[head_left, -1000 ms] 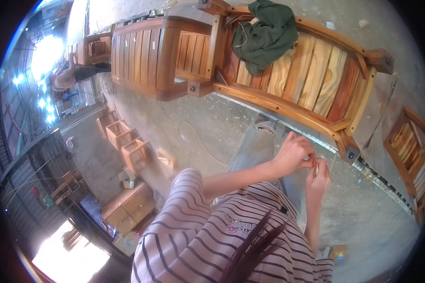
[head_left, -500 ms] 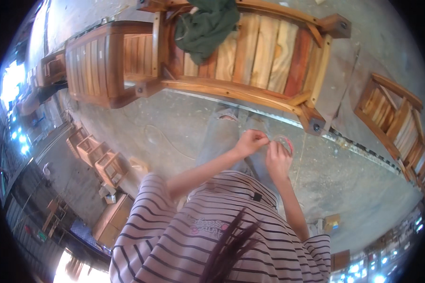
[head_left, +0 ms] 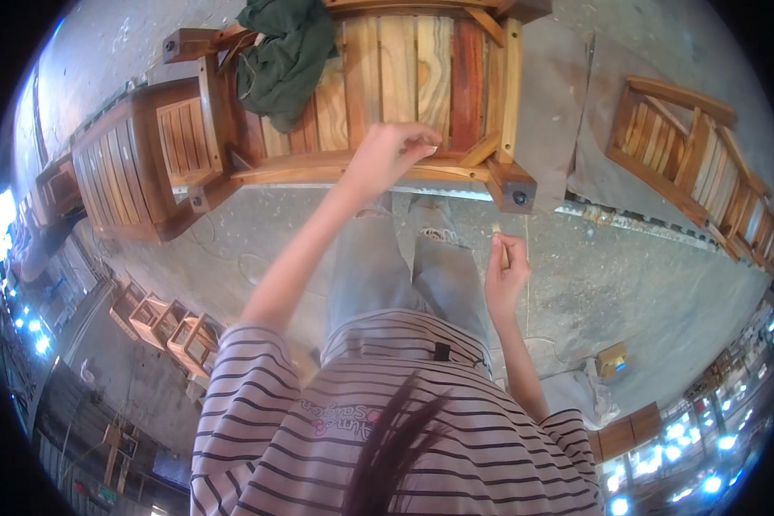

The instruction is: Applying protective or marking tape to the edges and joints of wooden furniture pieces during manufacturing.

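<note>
My left hand (head_left: 391, 156) reaches out over the near rail of a slatted wooden piece of furniture (head_left: 434, 64). Its thumb and fingers are pinched together, with a tiny whitish bit at the tips that is too small to name. Lower and to the right, my right hand (head_left: 507, 273) is closed on a small pale piece (head_left: 495, 230) that sticks up past the fingertips. The slats vary from pale to reddish brown, and dark round caps sit at the ends of the corner posts. A crumpled dark green cloth (head_left: 288, 69) lies over the left part of the slats.
A slatted wooden chair (head_left: 120, 159) adjoins on the left, and another slatted wooden piece (head_left: 692, 159) lies at right. Several small wooden frames (head_left: 159, 322) stand on the concrete floor (head_left: 602, 284) at left. A thin cord runs along the floor, and a small yellowish box (head_left: 611, 361) is at lower right.
My hands, close together before, have come apart: the left moved up and left over the furniture's rail, the right stayed lower right. The pink-red ring by my right hand no longer shows clearly.
</note>
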{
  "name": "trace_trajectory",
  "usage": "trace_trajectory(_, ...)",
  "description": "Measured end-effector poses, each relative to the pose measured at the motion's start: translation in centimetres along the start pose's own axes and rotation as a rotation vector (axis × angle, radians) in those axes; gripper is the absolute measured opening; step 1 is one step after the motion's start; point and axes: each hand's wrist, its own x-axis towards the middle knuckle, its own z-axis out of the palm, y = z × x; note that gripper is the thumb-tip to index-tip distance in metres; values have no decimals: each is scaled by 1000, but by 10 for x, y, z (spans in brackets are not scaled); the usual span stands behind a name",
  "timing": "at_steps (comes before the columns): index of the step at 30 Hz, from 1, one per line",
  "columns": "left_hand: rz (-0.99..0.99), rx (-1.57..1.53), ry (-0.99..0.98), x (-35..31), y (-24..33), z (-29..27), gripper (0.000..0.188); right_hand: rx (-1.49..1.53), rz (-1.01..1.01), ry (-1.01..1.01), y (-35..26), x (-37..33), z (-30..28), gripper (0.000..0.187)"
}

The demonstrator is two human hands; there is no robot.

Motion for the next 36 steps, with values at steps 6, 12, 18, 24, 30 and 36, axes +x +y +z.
trace_trajectory(6,-129,134,-260,33,-14,12,40,179,61,184,6,24,-14,11)
trace_trajectory(12,-173,483,-154,42,-6,17,52,381,16,368,-34,79,-17,16)
trace_trajectory(18,-128,563,-78,32,-3,8,54,259,-144,338,-62,132,2,14)
trace_trajectory(24,47,827,872,39,-10,-95,79,163,-188,363,-78,135,21,15)
trace_trajectory(30,-70,588,695,57,-73,-125,70,-45,-270,337,-87,136,26,14)
trace_trajectory(36,288,693,806,115,-9,-200,66,-253,-184,249,-77,134,28,18)
